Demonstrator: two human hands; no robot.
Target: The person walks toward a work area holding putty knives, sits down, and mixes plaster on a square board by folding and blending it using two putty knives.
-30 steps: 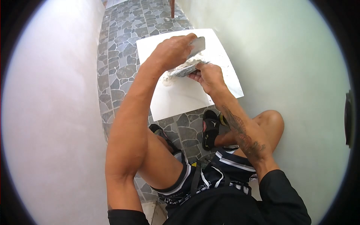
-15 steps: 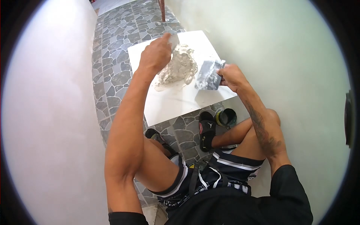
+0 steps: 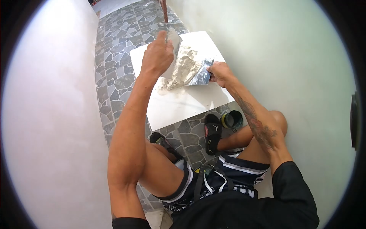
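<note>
A heap of wet, off-white putty (image 3: 185,66) lies on a white board (image 3: 179,107) in front of me. My left hand (image 3: 157,55) is closed on a flat grey putty knife (image 3: 173,44), its wide blade tilted along the heap's left side. From the right, my right hand (image 3: 220,71) grips a second putty knife (image 3: 202,74), whose dark, putty-smeared blade meets the heap's right edge. Both handles are mostly hidden by my fingers.
A dark open can (image 3: 231,119) stands on the stone-patterned floor (image 3: 118,72) beside my sandalled foot (image 3: 212,133). Pale walls (image 3: 49,107) rise close on both sides. A thin brown post (image 3: 164,10) stands beyond the board.
My right hand has moved left, bringing its putty knife from the board's right side to the heap. The left putty knife has turned, so more of its blade shows.
</note>
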